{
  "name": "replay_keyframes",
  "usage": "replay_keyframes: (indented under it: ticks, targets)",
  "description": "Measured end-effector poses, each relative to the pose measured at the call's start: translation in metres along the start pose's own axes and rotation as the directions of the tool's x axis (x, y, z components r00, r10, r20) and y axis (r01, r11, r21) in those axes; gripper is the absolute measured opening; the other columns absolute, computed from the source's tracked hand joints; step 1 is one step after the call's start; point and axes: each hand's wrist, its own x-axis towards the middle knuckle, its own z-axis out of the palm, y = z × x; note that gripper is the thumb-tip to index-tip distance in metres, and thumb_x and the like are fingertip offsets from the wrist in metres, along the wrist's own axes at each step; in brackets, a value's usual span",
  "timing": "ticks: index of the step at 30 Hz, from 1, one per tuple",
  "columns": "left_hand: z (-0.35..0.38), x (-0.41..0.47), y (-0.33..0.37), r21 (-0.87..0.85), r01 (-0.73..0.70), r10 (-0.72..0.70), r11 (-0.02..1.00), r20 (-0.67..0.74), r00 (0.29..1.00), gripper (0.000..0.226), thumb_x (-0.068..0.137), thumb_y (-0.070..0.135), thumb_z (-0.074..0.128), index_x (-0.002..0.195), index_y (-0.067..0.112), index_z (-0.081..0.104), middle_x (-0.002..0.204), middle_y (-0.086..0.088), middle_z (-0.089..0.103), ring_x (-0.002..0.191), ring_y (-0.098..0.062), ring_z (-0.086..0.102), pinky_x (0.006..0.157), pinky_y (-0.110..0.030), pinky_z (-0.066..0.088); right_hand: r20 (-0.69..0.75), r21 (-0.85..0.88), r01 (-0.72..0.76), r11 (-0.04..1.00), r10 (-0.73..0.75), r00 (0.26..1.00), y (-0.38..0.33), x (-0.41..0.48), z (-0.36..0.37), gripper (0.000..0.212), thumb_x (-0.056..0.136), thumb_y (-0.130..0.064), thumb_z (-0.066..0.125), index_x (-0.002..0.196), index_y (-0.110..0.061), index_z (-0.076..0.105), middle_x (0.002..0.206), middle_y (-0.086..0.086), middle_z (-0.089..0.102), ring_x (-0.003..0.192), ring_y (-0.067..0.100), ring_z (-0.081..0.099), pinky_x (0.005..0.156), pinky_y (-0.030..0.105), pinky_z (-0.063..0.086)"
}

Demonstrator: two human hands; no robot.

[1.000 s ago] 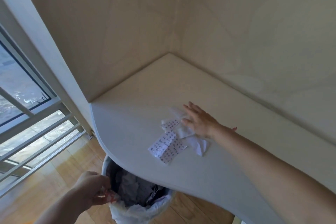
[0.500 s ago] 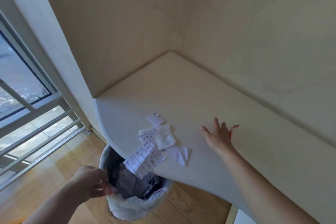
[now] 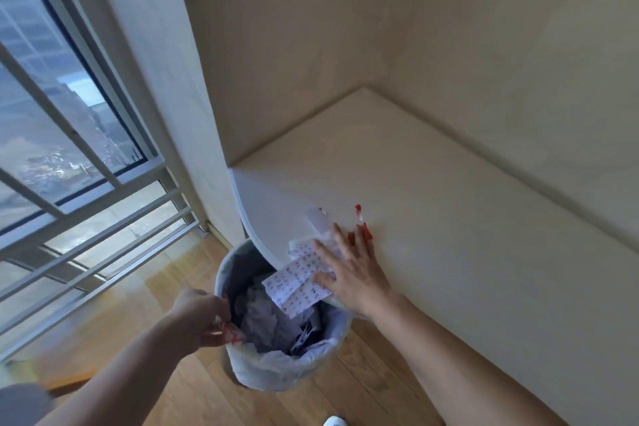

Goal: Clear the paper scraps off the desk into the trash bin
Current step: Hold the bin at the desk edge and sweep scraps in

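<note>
Several paper scraps (image 3: 297,282), some printed with small marks, lie at the curved front edge of the pale desk (image 3: 449,225); the printed ones hang over the edge above the trash bin (image 3: 276,367). One small white scrap (image 3: 318,220) sits a little farther back on the desk. My right hand (image 3: 352,268) lies flat on the scraps, fingers spread. My left hand (image 3: 204,320) grips the bin's left rim and its plastic liner. The grey bin stands on the floor just under the desk edge and holds crumpled paper.
Beige walls (image 3: 449,45) enclose the desk at the back and left. A window with a metal railing (image 3: 86,218) fills the left side. The floor (image 3: 138,304) is wood. Something small and white (image 3: 333,421) shows at the bottom edge.
My right hand had lifted off to the right of the scraps; now it rests flat on them again at the desk edge. The printed scraps hang farther over the bin. My left hand still holds the rim.
</note>
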Motion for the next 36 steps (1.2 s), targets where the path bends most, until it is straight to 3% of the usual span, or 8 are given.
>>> replay_keyframes:
  ticks: [8,12,15,19,22,26,30,36]
  targets:
    - [-0.021,-0.011,-0.009,-0.015,-0.03,0.029,0.999,-0.023,0.999,0.012,0.072,-0.02,0.057,0.078,-0.009,0.056,0.065,-0.017,0.049,0.032,-0.023,0.054,0.046,-0.039,0.055,-0.118,-0.055,0.261,0.964,-0.266,0.957,-0.075,-0.02,0.024,0.053,0.101,-0.041,0.032,0.151,-0.029,0.021,0.164,0.012,0.001,0.149,0.038,-0.01,0.118,0.046,-0.012]
    - [-0.028,-0.016,-0.012,-0.009,-0.038,0.037,0.999,-0.014,0.999,0.01,0.076,-0.016,0.059,0.083,-0.01,0.06,0.07,-0.021,0.055,0.048,-0.028,0.06,0.047,-0.037,0.056,0.053,0.179,0.458,0.871,-0.473,0.879,-0.103,-0.04,0.025,0.048,0.101,-0.035,0.036,0.149,-0.032,0.027,0.165,0.0,-0.001,0.151,0.024,-0.001,0.12,0.045,0.007]
    - [-0.033,-0.017,-0.011,-0.022,-0.03,0.031,0.999,0.031,0.999,0.015,0.076,-0.015,0.06,0.091,-0.011,0.063,0.08,-0.025,0.06,0.059,-0.032,0.065,0.049,-0.036,0.056,-0.077,0.315,0.495,0.81,-0.498,0.864,-0.103,-0.044,0.013,0.049,0.099,-0.039,0.042,0.147,-0.032,0.035,0.164,-0.007,0.007,0.151,0.02,0.007,0.12,0.041,0.013]
    - [-0.035,-0.016,-0.007,-0.033,-0.028,0.029,0.999,0.026,0.999,0.016,0.077,-0.015,0.06,0.092,-0.011,0.062,0.083,-0.024,0.06,0.063,-0.033,0.065,0.047,-0.035,0.057,-0.287,0.376,0.285,0.882,-0.181,0.94,-0.079,-0.004,-0.018,0.057,0.095,-0.036,0.048,0.149,-0.03,0.03,0.164,-0.003,0.009,0.149,0.02,0.015,0.118,0.042,0.022]
    - [-0.033,-0.016,-0.009,-0.043,-0.032,0.033,0.999,0.011,0.999,0.016,0.078,-0.015,0.059,0.092,-0.01,0.062,0.086,-0.025,0.061,0.065,-0.034,0.066,0.046,-0.035,0.056,-0.038,0.353,-0.013,0.936,0.028,0.999,-0.057,0.033,-0.036,0.066,0.097,-0.041,0.044,0.154,-0.025,0.015,0.165,0.001,-0.005,0.151,0.02,-0.002,0.122,0.045,0.009]
    - [-0.034,-0.02,-0.012,-0.058,-0.036,0.036,0.998,-0.015,0.999,0.015,0.079,-0.015,0.056,0.092,-0.009,0.061,0.088,-0.027,0.061,0.067,-0.037,0.066,0.046,-0.036,0.057,0.099,0.165,0.115,0.98,-0.132,0.986,-0.058,0.021,-0.025,0.066,0.097,-0.048,0.036,0.154,-0.027,0.01,0.164,-0.004,-0.01,0.15,0.017,-0.012,0.119,0.046,-0.003]
    - [-0.035,-0.027,-0.013,-0.059,-0.023,0.019,0.998,-0.054,0.998,0.018,0.08,-0.012,0.056,0.097,-0.008,0.061,0.094,-0.026,0.061,0.079,-0.039,0.066,0.054,-0.043,0.061,0.161,0.195,0.335,0.922,-0.367,0.916,-0.079,-0.021,-0.004,0.065,0.095,-0.049,0.038,0.152,-0.035,0.009,0.163,-0.012,0.0,0.149,0.007,-0.007,0.119,0.04,-0.003]
    - [-0.041,-0.038,-0.019,-0.044,0.002,-0.005,0.999,-0.066,0.998,0.018,0.08,-0.011,0.055,0.098,-0.006,0.06,0.098,-0.026,0.061,0.082,-0.039,0.066,0.05,-0.041,0.06,0.251,0.406,0.016,0.914,-0.129,0.959,-0.076,-0.037,0.005,0.068,0.095,-0.047,0.045,0.153,-0.03,0.016,0.164,-0.01,0.005,0.15,0.013,0.008,0.121,0.038,0.013]
